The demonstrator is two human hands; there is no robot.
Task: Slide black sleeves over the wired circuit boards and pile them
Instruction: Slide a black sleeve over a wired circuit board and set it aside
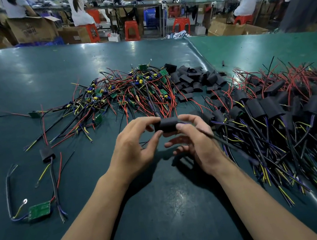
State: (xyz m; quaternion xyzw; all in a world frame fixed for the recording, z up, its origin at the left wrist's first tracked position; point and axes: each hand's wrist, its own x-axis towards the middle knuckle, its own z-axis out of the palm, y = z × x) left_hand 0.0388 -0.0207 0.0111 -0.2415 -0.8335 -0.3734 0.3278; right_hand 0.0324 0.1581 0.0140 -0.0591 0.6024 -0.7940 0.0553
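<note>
At the centre of the head view, just above the dark green desk (pixel 164 208), both hands meet around one black sleeve (pixel 166 124). The left hand (pixel 135 146) pinches the sleeve's left end between thumb and curled fingers, steadying it as a fixed mouth. The right hand (pixel 194 145) grips its right end with thumb and forefinger, lower fingers loosely spread beneath; dark wires (pixel 226 141) trail from that hand toward 4 o'clock, which suggests a board is inside or going in, though the board itself is hidden. I judge the sleeve is being drawn over it.

Toward 12 o'clock lies the tangle of bare wired circuit boards (pixel 130 91), green boards amid red, black and yellow leads, within easy reach as the supply. Just beside it, toward 1 o'clock, sits the heap of empty sleeves (pixel 194 79), so board and sleeve can be picked together. At 3 o'clock spreads the pile of finished sleeved boards (pixel 272 110), on the right hand's side, likely so that hand can drop each one without crossing over.

At 9 o'clock one sleeved unit (pixel 47 153) lies apart, and at 8 o'clock a lone bare board (pixel 40 211) rests with its wires looped.
</note>
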